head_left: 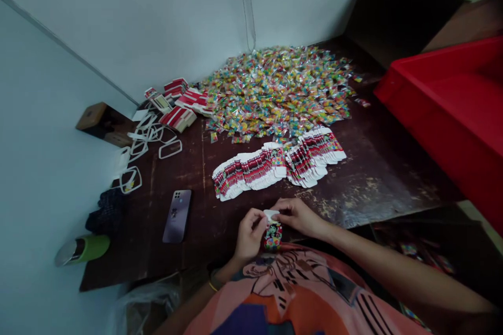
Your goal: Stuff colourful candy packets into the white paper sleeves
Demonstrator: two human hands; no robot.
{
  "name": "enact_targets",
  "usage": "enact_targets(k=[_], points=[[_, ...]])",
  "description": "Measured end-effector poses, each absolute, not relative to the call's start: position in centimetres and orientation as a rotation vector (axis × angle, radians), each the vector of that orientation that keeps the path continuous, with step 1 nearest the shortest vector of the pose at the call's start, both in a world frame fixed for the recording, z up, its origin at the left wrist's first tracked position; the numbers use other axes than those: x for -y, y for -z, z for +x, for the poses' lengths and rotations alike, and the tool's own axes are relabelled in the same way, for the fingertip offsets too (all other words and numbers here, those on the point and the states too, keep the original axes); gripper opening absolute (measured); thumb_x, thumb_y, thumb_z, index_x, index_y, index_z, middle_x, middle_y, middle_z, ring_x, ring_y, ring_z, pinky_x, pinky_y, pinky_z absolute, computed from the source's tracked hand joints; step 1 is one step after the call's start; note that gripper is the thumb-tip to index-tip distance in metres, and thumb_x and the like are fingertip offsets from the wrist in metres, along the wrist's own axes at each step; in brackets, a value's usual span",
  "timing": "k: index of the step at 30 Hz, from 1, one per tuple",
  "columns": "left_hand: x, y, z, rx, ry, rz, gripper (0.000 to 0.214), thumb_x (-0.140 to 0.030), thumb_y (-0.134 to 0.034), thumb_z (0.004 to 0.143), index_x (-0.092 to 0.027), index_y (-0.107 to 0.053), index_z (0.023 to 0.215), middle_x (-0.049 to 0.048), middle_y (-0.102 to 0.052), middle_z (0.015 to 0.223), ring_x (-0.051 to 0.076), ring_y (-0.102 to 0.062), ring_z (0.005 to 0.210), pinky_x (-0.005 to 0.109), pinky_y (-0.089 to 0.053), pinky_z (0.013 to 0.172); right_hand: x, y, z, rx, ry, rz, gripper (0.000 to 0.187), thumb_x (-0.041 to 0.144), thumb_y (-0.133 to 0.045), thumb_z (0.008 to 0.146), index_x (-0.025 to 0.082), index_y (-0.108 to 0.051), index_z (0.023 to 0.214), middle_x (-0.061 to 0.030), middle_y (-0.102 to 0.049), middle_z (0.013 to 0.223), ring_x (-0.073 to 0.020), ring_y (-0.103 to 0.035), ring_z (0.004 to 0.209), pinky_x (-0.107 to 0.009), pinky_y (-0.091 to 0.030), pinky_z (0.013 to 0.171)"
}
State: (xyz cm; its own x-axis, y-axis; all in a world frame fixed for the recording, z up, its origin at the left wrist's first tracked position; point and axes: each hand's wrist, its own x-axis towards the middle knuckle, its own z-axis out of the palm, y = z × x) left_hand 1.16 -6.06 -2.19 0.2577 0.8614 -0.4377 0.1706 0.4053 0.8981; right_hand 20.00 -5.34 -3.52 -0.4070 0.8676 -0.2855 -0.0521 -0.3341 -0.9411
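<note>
My left hand [248, 234] and my right hand [297, 215] are close together at the near edge of the dark table [377, 178]. Both pinch a small colourful printed card packet [272, 231] with a white tab on top. Just beyond them lie two fanned rows of the same printed cards [275, 164]. Further back a big heap of small bright wrapped candies [277, 89] covers the table's far side.
A purple phone [177, 215] lies face down to the left. Red-and-white card stacks [178, 102] and white plastic loops [149, 141] sit at back left. A green cup [84, 248] lies on its side, a red bin [456, 110] stands on the right.
</note>
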Motion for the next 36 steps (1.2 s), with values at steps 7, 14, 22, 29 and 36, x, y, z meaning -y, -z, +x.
enact_targets(k=[7, 14, 22, 29, 36], points=[[6.1, 3.1, 1.1, -0.905, -0.535, 0.4, 0.057, -0.02, -0.056, 0.067, -0.02, -0.051, 0.124, 0.006, -0.067, 0.099, 0.02, -0.064, 0.087, 0.029, -0.045, 0.074, 6.5, 1.2, 18.9, 1.626, -1.465, -1.17, 0.033, 0.04, -0.053, 0.092, 0.018, -0.076, 0.083, -0.0062, -0.068, 0.085, -0.0161, -0.062, 0.08, -0.028, -0.046, 0.074], [6.6, 3.1, 0.4, -0.872, -0.423, 0.444, 0.075, -0.021, -0.069, 0.066, -0.023, -0.043, 0.136, 0.0081, -0.066, 0.107, 0.024, -0.067, 0.089, 0.031, -0.048, 0.074, 4.7, 3.4, 19.5, 1.352, -1.832, -1.164, 0.03, 0.044, -0.073, 0.072, 0.016, -0.076, 0.083, -0.002, -0.068, 0.073, -0.0112, -0.055, 0.06, -0.024, -0.045, 0.058], [6.7, 4.9, -0.1, -0.761, -0.439, 0.524, 0.084, -0.035, -0.077, 0.07, -0.025, -0.035, 0.142, 0.0106, -0.062, 0.119, 0.024, -0.067, 0.095, 0.032, -0.048, 0.081, 4.0, 4.3, 19.6, 1.388, -1.808, -1.184, 0.025, 0.04, -0.071, 0.073, 0.015, -0.075, 0.08, -0.0028, -0.067, 0.077, -0.0109, -0.056, 0.065, -0.023, -0.045, 0.06], [6.2, 5.8, -0.6, -0.688, -0.395, 0.557, 0.09, -0.042, -0.081, 0.066, -0.025, -0.036, 0.142, 0.013, -0.059, 0.123, 0.025, -0.065, 0.101, 0.032, -0.047, 0.084, 3.3, 6.0, 19.4, 1.468, -1.841, -1.169, 0.031, 0.043, -0.064, 0.079, 0.014, -0.072, 0.083, -0.0016, -0.066, 0.071, -0.0093, -0.053, 0.052, -0.023, -0.046, 0.051], [6.4, 5.7, -0.5, -0.672, -0.411, 0.468, 0.104, -0.033, -0.08, 0.068, -0.027, -0.016, 0.149, 0.012, -0.06, 0.122, 0.025, -0.067, 0.095, 0.037, -0.045, 0.089, 3.8, 1.2, 21.0, 2.041, -1.539, -0.871, 0.031, 0.012, -0.054, 0.081, 0.021, -0.073, 0.104, -0.0055, -0.068, 0.096, -0.0156, -0.061, 0.093, -0.029, -0.047, 0.088]])
